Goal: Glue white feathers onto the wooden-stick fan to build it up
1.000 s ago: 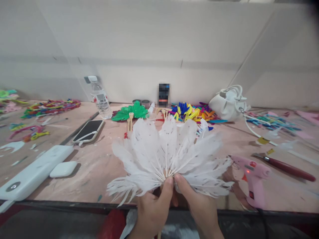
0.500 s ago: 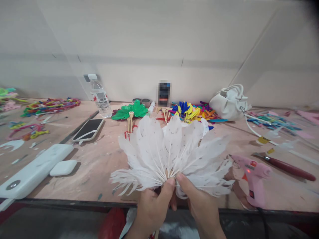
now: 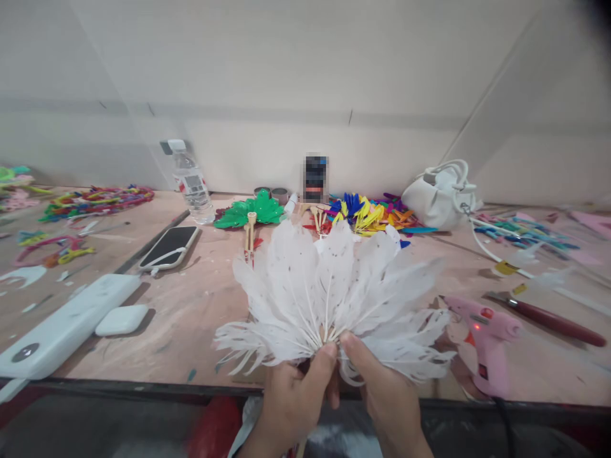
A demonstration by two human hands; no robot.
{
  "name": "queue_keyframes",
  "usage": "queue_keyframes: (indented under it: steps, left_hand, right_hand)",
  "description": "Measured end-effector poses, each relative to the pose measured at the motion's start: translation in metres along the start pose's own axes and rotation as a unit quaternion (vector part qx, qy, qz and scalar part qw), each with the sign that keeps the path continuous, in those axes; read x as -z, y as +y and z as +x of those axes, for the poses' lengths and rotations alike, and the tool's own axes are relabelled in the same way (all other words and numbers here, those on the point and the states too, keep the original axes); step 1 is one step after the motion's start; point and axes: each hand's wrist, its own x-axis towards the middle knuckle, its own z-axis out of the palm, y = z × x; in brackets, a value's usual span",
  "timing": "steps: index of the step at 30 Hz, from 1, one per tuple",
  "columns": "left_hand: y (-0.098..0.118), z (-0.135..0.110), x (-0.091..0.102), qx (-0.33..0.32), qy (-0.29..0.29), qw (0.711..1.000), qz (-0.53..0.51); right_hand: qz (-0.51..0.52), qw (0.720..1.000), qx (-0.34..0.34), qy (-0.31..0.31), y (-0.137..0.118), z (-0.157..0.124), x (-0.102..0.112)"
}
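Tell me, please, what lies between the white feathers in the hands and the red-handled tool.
In the head view, the pink glue gun lies between the white feathers and the red-handled tool, pointing towards the feathers.

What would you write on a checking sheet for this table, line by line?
Surface: pinkish table with small scraps.
Things in hand: white feathers, spread like a fan.
Clutter: bottle, phone, colourful feathers, bag, red-handled tool, pink glue gun with a red light lit.
Grips: left hand and right hand pinch the fan's base, thumbs on top.
Cables: white cord across the phone; dark cord below the glue gun's handle.
Surroundings: pale wall behind.
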Motion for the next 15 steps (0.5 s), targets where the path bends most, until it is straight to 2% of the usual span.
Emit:
queue_keyframes:
  steps: [4,9,15]
  left_hand:
    - [0.002,0.001,-0.003,-0.011,0.024,0.999,-0.029]
    - [0.002,0.002,-0.005,-0.028,0.073,0.997,-0.004]
    - [-0.004,0.001,-0.005,-0.034,0.071,0.997,0.017]
  right_hand:
    - [0.032,0.999,0.010,-0.029,0.006,-0.001,0.000]
    - [0.021,0.997,0.044,-0.058,0.000,-0.002,-0.002]
    - [-0.008,0.999,0.034,-0.036,-0.017,-0.010,-0.009]
